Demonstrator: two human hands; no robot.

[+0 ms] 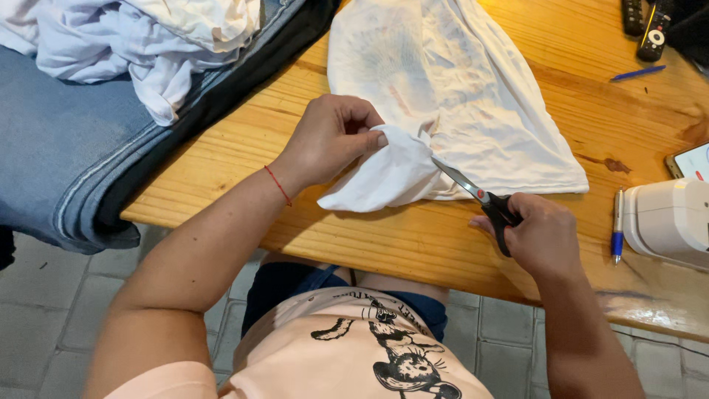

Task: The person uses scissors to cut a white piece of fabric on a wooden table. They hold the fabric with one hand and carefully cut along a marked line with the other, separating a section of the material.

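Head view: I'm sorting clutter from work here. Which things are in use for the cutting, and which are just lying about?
In use:
left hand gripping the white garment
right hand working the scissors

Lying about:
blue pens
remote controls
denim pile
white cloth heap
white machine

Table: a wooden table (369, 244) with yellow-brown boards, darker marks on its right side.
Jeans: folded blue jeans (66, 162) hang over the far left end of the table.
White clothes: a heap of white clothes (140, 37) sits on top of the jeans.
Pens: one blue pen (637, 72) lies far right; a blue and white pen (617, 225) lies near the right edge.
Machine: a white machine (668, 218) stands at the right, just beside that pen.
Remotes: two black remotes (644, 22) rest at the far right corner.
Phone: a phone (690, 161) peeks in at the right edge.
Floor: grey tiles (44, 325) show below the table.
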